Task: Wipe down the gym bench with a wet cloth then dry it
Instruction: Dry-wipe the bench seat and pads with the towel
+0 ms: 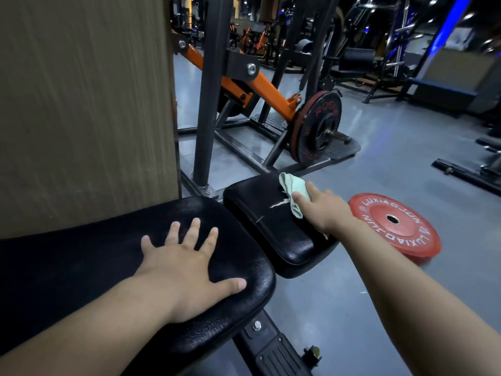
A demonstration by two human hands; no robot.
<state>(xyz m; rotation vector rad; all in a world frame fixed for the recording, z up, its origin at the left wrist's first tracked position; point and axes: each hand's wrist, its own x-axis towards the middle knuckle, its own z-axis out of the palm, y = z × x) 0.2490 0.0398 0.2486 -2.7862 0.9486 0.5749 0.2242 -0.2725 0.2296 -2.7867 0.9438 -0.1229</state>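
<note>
The black padded gym bench has a long back pad [81, 267] and a smaller seat pad [260, 213] with a torn white crack in its cover. My left hand [187, 264] lies flat on the back pad, fingers spread, holding nothing. My right hand [322, 210] presses a crumpled pale green and white cloth [294, 191] onto the far right part of the seat pad. Part of the cloth is hidden under my palm.
A red weight plate [393, 223] lies on the grey floor right of the seat pad. A wooden pillar [81, 104] stands at the left. Behind the bench is an orange and grey machine [244, 85] loaded with a black plate [317, 128]. The bench frame [273, 348] shows below.
</note>
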